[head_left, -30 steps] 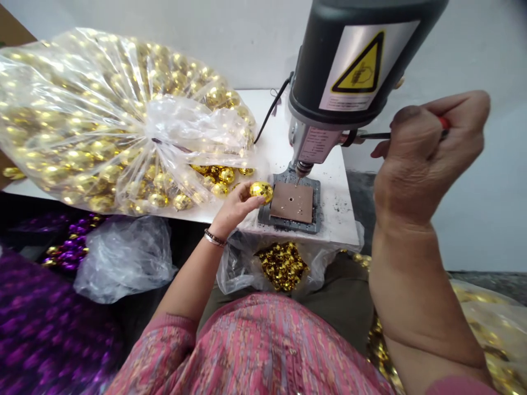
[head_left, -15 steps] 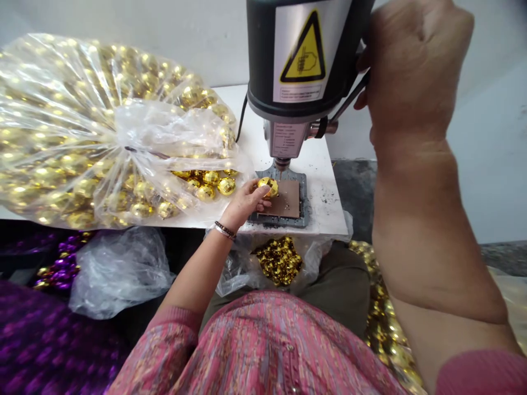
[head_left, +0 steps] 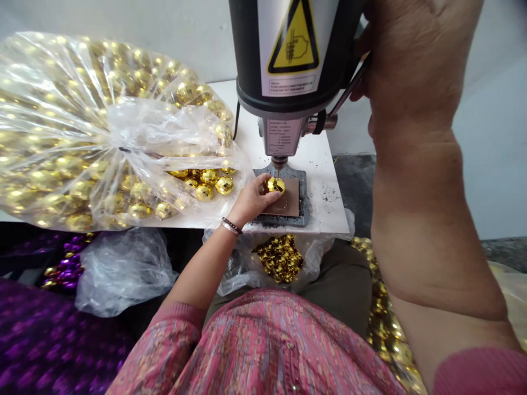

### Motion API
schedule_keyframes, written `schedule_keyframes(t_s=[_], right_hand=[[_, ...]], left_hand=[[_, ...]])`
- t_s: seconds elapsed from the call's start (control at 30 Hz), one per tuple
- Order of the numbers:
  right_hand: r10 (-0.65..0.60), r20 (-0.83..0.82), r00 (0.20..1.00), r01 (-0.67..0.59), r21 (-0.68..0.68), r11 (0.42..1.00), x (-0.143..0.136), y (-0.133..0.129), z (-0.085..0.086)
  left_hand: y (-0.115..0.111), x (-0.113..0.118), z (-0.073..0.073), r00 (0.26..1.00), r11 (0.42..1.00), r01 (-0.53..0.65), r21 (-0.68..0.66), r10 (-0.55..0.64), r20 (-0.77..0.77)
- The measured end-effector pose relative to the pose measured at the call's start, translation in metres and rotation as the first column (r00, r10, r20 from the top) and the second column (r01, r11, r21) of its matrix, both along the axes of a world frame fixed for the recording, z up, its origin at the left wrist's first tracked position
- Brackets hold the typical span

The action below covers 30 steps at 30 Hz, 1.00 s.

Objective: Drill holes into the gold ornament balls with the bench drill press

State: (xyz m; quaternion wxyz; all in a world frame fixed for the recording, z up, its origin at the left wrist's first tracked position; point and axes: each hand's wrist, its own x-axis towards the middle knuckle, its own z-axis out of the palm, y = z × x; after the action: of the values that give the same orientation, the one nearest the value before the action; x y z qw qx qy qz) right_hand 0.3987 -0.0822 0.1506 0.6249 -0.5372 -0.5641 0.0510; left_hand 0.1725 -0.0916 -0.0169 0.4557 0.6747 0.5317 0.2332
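Under the drill bit [head_left: 278, 173], pinching a faceted gold ball [head_left: 275, 187] narrowly between thumb and fingers of the left hand [head_left: 247, 203], over the brown pad [head_left: 292, 196] on the metal base [head_left: 303, 189]. Gripping the lever [head_left: 349, 89] of the drill press [head_left: 247, 66] in the right hand [head_left: 415, 66], with fingers partly hidden. Apparently at the point of lining up ball and bit; impossible to tell whether just touching or already piercing. Calling next, by judgement, for a steady pinch, fingertips clear of the bit, and measured pressure through the lever. Left of the left hand, note more gold balls [head_left: 224, 185] at the opening of a large clear bag [head_left: 144, 126] on the white bench [head_left: 317, 159]. Nearer the body than both hands, see a golden heap [head_left: 282, 260] in plastic, below the bench edge. Right of the left hand, note dark crumbs [head_left: 327, 195] beside the base.
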Motion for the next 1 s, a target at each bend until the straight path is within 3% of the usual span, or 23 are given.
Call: schedule_keyframes(t_s=[0.1, 0.27, 0.37, 0.57, 0.7, 1.0], right_hand=[[-0.051, -0.015, 0.999, 0.049, -0.096, 0.994, -0.007, -0.002, 0.005], [-0.089, 0.02, 0.996, 0.091, -0.067, 0.994, -0.017, -0.021, -0.001], [-0.084, 0.125, 0.989, 0.079, 0.039, 0.996, -0.023, -0.046, -0.02], [-0.144, 0.272, 0.951, 0.074, 0.252, 0.965, -0.025, -0.085, -0.076], [-0.171, 0.299, 0.939, 0.08, 0.292, 0.953, -0.021, -0.088, -0.098], [-0.341, 0.195, 0.92, 0.264, 0.334, 0.905, -0.03, -0.082, -0.129]], left_hand=[[0.001, 0.003, 0.003, 0.996, 0.996, 0.07, 0.053, -0.067, -0.057], [0.002, 0.004, -0.004, 0.997, 0.997, 0.072, 0.03, -0.073, 0.006], [0.003, 0.003, -0.009, 0.997, 0.998, 0.053, 0.027, -0.054, 0.055], [0.002, 0.004, -0.008, 0.997, 0.998, 0.056, 0.007, -0.056, 0.049], [0.002, 0.004, -0.009, 0.998, 0.997, 0.065, 0.035, -0.065, 0.011], [0.002, 0.004, -0.013, 0.996, 0.992, 0.089, 0.085, -0.088, -0.006]])
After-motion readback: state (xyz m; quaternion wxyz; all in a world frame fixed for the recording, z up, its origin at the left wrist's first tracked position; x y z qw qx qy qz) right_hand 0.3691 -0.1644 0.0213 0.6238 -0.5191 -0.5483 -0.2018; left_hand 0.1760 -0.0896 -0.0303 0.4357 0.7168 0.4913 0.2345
